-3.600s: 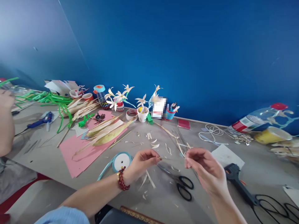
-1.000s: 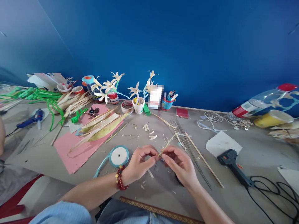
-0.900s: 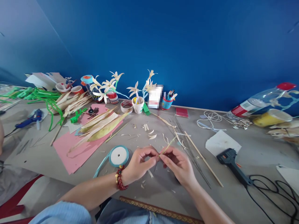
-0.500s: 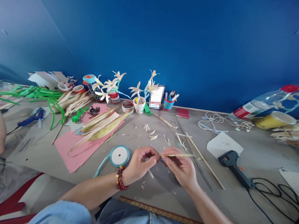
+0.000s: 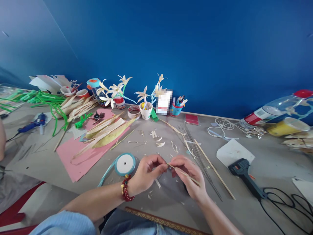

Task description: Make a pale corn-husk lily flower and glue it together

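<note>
A thin pale strip (image 5: pixel 187 175) runs between my two hands near the front of the table. Its left end is pinched between the thumb and forefinger of my left hand (image 5: pixel 149 169), which has a red bead bracelet at the wrist. My right hand (image 5: pixel 192 174) has its fingers closed on the strip close beside the left fingertips, and the strip slants down across the right palm. Left of my left hand lies a spool of light blue ribbon (image 5: pixel 125 164). Pale scraps (image 5: pixel 160 144) are scattered beyond my fingertips.
Dark wires (image 5: pixel 201 163) and a wooden stick (image 5: pixel 215 169) lie right of my hands; a glue gun (image 5: pixel 246 178) sits farther right. Husks (image 5: pixel 107 133) rest on pink paper (image 5: pixel 75 164) at left. Paper flowers (image 5: pixel 116 89) and a white cup (image 5: pixel 146 111) stand behind.
The strip, which stuck out level to the right over my right hand, now slopes down across the right palm. My right fingers have shifted slightly; my left hand has hardly moved.
</note>
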Available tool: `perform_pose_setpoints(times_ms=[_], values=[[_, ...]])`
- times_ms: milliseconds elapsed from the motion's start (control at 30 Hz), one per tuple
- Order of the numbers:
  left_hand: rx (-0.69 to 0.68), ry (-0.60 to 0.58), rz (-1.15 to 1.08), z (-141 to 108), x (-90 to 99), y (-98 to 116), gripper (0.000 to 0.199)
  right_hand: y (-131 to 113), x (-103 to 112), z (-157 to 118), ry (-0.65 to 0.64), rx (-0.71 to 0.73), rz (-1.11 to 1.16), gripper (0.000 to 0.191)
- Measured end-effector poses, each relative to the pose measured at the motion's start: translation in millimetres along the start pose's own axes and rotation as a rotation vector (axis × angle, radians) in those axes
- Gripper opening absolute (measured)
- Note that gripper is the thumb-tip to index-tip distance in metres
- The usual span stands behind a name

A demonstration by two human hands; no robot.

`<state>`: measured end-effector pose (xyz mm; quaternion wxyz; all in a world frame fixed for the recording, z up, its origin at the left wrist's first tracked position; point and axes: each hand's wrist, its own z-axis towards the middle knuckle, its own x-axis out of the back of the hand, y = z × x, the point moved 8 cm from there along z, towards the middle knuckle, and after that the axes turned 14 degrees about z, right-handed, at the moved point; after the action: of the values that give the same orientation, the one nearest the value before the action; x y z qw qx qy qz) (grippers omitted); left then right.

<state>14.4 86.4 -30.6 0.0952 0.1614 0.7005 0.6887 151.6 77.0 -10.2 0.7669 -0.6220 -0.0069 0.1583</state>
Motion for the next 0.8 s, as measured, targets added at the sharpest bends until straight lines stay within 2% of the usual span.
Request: perform_pose_setpoints(times_ms=[167,400,600,800], values=[[-0.035,-0.01,0.066,-1.7,-1.0,6.8,0.028,19.4,3.0,1.0,0.063,-0.151,0.292,0.013],[-0.069,-0.036,0.069,-1.6,-2.5,14.1,0.028,30.6,0.9,-0.8,0.064,-0.248,0.349,0.016],[-0.074,-0.104,-0.038,-1.4,-7.9,16.8,0.031,27.7,-2.5,-0.1,-0.016,-0.205,0.363,0.01],[-0.015,-0.127,-0.07,-1.8,-8.7,6.0,0.031,16.6,-4.7,2.2,-0.094,-0.147,0.364,0.003]])
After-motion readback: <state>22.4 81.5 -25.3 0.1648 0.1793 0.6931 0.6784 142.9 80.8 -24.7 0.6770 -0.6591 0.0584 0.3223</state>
